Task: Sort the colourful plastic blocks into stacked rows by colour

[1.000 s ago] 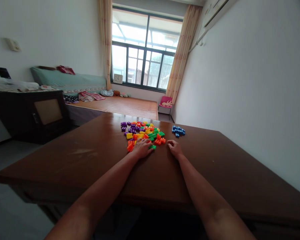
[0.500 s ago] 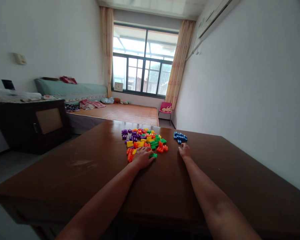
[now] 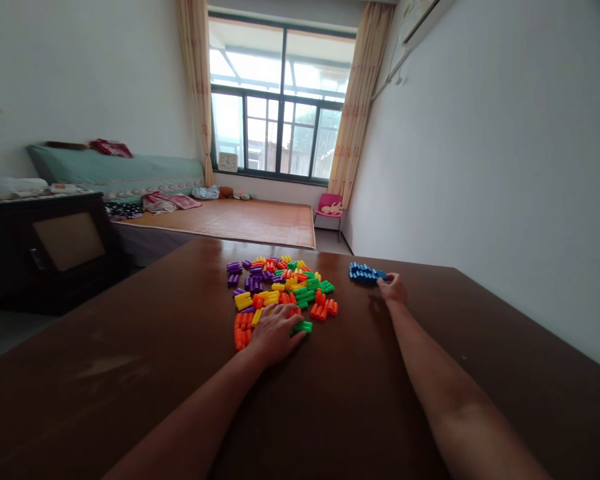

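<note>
A mixed pile of plastic toy blocks point(image 3: 293, 283) in purple, yellow, orange, red and green lies on the brown table. My left hand point(image 3: 276, 328) rests palm down on its near edge, fingers stretched over orange and red blocks, the thumb beside a green block point(image 3: 303, 327). Apart from the pile, to the right, a small group of blue toy blocks point(image 3: 364, 273) lies close together. My right hand point(image 3: 395, 289) is at the right end of that group, thumb and fingers closed on a blue block point(image 3: 381, 275); the fingers partly cover it.
The brown table point(image 3: 330, 393) reaches out to both sides under my arms. Beyond its far edge are a low bed point(image 3: 240, 223) and a pink chair point(image 3: 329, 208) holding a doll. A dark cabinet point(image 3: 55, 247) stands at the left, a white wall point(image 3: 505, 147) at the right.
My right hand has moved to the right end of the blue group, and the blue blocks now sit in a more even row. My left hand still lies on the pile. The view has tilted down slightly.
</note>
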Demonstrator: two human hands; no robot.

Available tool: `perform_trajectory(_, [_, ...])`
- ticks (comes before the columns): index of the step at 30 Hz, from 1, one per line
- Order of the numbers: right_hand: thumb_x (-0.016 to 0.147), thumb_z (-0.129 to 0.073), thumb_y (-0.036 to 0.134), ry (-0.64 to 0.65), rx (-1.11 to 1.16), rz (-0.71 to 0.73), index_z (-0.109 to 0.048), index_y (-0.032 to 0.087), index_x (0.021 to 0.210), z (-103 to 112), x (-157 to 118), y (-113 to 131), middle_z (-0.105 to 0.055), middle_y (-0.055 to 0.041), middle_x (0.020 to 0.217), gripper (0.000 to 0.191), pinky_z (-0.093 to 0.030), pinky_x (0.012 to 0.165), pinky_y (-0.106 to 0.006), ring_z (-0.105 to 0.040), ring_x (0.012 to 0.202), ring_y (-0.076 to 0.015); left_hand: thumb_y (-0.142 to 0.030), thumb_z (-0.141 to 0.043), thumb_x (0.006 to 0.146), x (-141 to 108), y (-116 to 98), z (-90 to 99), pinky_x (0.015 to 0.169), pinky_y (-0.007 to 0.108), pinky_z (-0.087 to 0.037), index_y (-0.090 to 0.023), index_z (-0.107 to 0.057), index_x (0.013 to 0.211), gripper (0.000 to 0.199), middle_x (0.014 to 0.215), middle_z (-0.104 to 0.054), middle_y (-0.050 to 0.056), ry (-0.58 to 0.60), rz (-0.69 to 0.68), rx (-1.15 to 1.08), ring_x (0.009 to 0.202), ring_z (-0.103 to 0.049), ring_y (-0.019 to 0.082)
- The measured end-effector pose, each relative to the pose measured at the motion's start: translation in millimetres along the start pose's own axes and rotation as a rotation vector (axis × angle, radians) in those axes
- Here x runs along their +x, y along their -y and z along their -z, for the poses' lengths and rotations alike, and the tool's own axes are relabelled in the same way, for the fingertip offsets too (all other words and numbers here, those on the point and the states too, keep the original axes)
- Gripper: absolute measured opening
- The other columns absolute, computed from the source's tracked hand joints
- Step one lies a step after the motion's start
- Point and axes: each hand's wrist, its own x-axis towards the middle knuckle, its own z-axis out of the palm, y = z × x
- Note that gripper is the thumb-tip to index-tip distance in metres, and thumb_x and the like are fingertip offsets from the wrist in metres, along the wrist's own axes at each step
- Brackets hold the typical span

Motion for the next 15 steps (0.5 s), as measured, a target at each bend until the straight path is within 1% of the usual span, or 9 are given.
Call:
perform_trajectory(3, [0.073, -0.060, 0.038, -0.001, -0.002, -0.016, -0.060, 0.018, 0.102, 2.6, 24.0, -12.3, -0.070, -0.0107, 0.095, 0.035, -0.049, 0.077, -0.035, -0.064, 0.084, -0.0233, -0.045, -0.055, 0.086, -0.5, -0.6, 0.4, 0.103, 0.045, -0.033, -0.032, -0.065, 0.107, 0.026, 0.129, -0.057, 0.003, -0.014, -0.006, -0.009, 0.117, -0.050, 0.028])
perform_trajectory(6, [0.071, -0.064, 0.038, 0.045, 0.004, 0.011, -0.064, 0.021, 0.092, -2.4, 32.3, -15.0, -0.071, -0.0084, 0.093, 0.027, -0.048, 0.079, -0.036, -0.063, 0.086, -0.0231, -0.044, -0.054, 0.087, -1.3, -1.8, 2.4, 0.102, 0.046, -0.034, -0.032, -0.064, 0.108, 0.026, 0.129, -0.057, 0.003, -0.017, -0.014, 0.002, 0.117, -0.050, 0.027])
perform_trajectory(9, [0.072, -0.064, 0.041, 0.072, 0.005, 0.035, -0.067, 0.021, 0.087, -2.9, 31.8, -13.3, -0.071, -0.0088, 0.091, 0.025, -0.048, 0.079, -0.037, -0.063, 0.085, -0.0244, -0.044, -0.054, 0.088, -1.7, -2.7, 3.7, 0.102, 0.046, -0.034, -0.032, -0.064, 0.108, 0.026, 0.128, -0.058, 0.002, -0.017, -0.024, 0.011, 0.116, -0.052, 0.027])
perform_trajectory(12, [0.079, -0.055, 0.043, 0.032, -0.012, 0.030, -0.068, 0.018, 0.091, 6.8, 28.4, -9.2, -0.070, -0.0143, 0.095, 0.031, -0.046, 0.080, -0.041, -0.062, 0.088, -0.0276, -0.044, -0.054, 0.088, -1.7, -2.4, 2.8, 0.102, 0.046, -0.034, -0.032, -0.064, 0.108, 0.026, 0.128, -0.058, 0.002, -0.022, -0.038, 0.011, 0.116, -0.052, 0.026])
perform_trajectory(14, [0.083, -0.046, 0.040, -0.009, -0.017, 0.046, -0.069, 0.015, 0.094, 15.8, 21.0, -0.1, -0.069, -0.0169, 0.096, 0.035, -0.045, 0.081, -0.042, -0.061, 0.088, -0.0280, -0.044, -0.057, 0.087, -1.7, -1.9, 1.7, 0.102, 0.046, -0.034, -0.031, -0.064, 0.108, 0.026, 0.130, -0.057, 0.002, -0.021, -0.046, 0.013, 0.118, -0.051, 0.027])
perform_trajectory(15, [0.084, -0.044, 0.039, -0.018, -0.006, 0.084, -0.069, 0.015, 0.094, 19.9, 14.2, 7.8, -0.069, -0.0168, 0.095, 0.036, -0.045, 0.081, -0.041, -0.061, 0.087, -0.0273, -0.044, -0.059, 0.086, -1.6, -1.9, 1.4, 0.102, 0.045, -0.034, -0.030, -0.064, 0.108, 0.027, 0.131, -0.056, 0.003, -0.020, -0.051, 0.013, 0.119, -0.050, 0.027])
